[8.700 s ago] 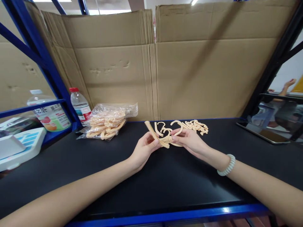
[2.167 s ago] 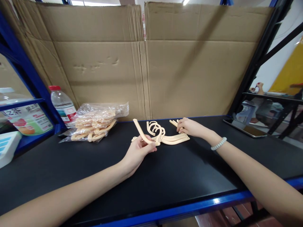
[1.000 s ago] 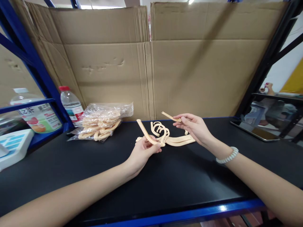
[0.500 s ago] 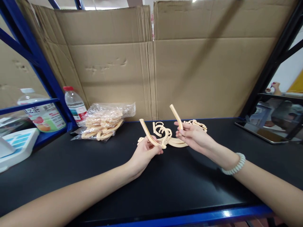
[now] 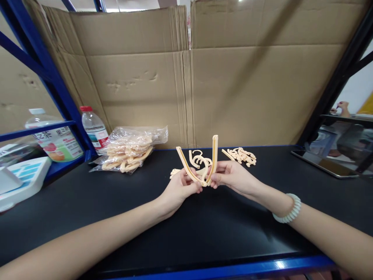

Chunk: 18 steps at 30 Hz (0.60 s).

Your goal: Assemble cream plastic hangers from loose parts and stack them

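Flanking hands: bagged hangers [image 5: 129, 151] left, loose pieces [image 5: 240, 155] right.

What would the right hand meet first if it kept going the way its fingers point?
Probably the left hand: the right hand points leftward, and both pinched beige plastic strips already meet there.

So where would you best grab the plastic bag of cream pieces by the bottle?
Probably the bag by its loose, crumpled upper right end, coming from the right: the pieces bulk up the lower left part, and the bottle crowds that side.
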Each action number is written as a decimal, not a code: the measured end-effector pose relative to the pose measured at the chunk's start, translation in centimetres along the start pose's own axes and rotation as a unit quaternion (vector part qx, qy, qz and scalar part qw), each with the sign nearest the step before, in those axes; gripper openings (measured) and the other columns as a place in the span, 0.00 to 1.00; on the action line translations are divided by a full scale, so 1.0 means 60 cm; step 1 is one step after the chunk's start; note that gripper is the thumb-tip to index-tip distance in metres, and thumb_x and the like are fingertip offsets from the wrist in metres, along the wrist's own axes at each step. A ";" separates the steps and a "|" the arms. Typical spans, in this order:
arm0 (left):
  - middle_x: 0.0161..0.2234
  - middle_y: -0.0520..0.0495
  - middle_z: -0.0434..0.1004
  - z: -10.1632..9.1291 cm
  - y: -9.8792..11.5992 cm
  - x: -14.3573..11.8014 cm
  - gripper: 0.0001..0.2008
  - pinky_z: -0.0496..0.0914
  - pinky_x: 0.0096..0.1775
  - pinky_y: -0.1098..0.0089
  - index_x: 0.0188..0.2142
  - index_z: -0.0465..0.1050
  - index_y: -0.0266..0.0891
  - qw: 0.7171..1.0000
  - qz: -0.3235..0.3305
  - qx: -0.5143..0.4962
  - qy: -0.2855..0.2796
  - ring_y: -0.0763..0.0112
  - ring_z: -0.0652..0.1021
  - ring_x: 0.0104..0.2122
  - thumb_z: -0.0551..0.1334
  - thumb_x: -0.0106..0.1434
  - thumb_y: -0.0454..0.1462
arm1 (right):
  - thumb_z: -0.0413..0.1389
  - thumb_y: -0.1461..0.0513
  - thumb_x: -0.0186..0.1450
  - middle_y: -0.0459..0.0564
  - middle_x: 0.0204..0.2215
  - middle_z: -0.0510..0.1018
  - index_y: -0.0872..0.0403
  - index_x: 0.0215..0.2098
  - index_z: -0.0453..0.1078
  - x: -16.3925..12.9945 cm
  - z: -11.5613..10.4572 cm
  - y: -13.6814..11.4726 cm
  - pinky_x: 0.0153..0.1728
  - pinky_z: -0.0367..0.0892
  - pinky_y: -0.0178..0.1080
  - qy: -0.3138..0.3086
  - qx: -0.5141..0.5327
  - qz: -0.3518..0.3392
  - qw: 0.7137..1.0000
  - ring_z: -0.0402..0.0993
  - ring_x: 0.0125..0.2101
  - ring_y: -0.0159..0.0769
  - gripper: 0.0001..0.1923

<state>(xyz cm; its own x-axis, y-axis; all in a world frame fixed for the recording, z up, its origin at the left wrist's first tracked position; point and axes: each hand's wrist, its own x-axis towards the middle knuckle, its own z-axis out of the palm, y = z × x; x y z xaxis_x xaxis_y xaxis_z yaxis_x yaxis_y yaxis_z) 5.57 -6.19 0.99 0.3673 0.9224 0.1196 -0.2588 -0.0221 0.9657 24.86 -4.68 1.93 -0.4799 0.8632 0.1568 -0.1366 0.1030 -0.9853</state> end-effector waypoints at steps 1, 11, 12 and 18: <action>0.29 0.51 0.75 0.000 0.000 0.000 0.19 0.67 0.32 0.73 0.34 0.63 0.38 1.000 -0.001 -0.001 -0.001 0.76 0.73 0.27 0.71 0.47 0.32 | 0.66 0.59 0.54 0.49 0.29 0.78 0.58 0.35 0.73 0.000 0.000 0.001 0.31 0.71 0.35 -0.003 -0.003 0.001 1.000 0.73 0.27 0.29 0.13; 0.29 0.52 0.76 -0.002 -0.004 -0.002 0.18 0.68 0.34 0.72 0.34 0.62 0.39 0.999 0.015 0.020 -0.021 0.75 0.75 0.29 0.71 0.50 0.35 | 0.66 0.60 0.53 0.47 0.27 0.77 0.58 0.32 0.72 -0.001 0.005 -0.003 0.28 0.73 0.34 0.004 -0.022 -0.014 1.000 0.74 0.24 0.29 0.11; 0.29 0.52 0.76 -0.002 -0.004 -0.002 0.18 0.69 0.35 0.71 0.34 0.62 0.39 0.999 0.018 0.021 -0.020 0.75 0.75 0.29 0.71 0.50 0.35 | 0.65 0.61 0.54 0.47 0.27 0.77 0.58 0.32 0.72 -0.001 0.005 -0.002 0.28 0.73 0.34 0.008 -0.023 -0.017 1.000 0.74 0.24 0.29 0.11; 0.30 0.52 0.77 -0.001 -0.006 -0.001 0.18 0.70 0.37 0.69 0.33 0.62 0.39 0.999 0.029 0.021 -0.008 0.73 0.76 0.30 0.71 0.50 0.35 | 0.66 0.62 0.53 0.46 0.26 0.77 0.57 0.31 0.72 -0.003 0.009 -0.002 0.28 0.74 0.34 0.018 -0.020 -0.036 0.999 0.76 0.25 0.30 0.10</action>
<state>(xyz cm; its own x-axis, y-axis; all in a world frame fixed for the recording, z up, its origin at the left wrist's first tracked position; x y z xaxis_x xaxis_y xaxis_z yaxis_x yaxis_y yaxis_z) 5.57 -6.24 0.62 0.3669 0.9129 0.1790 -0.2423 -0.0920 0.9658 24.52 -5.12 2.04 -0.4378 0.8704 0.2253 -0.1345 0.1844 -0.9736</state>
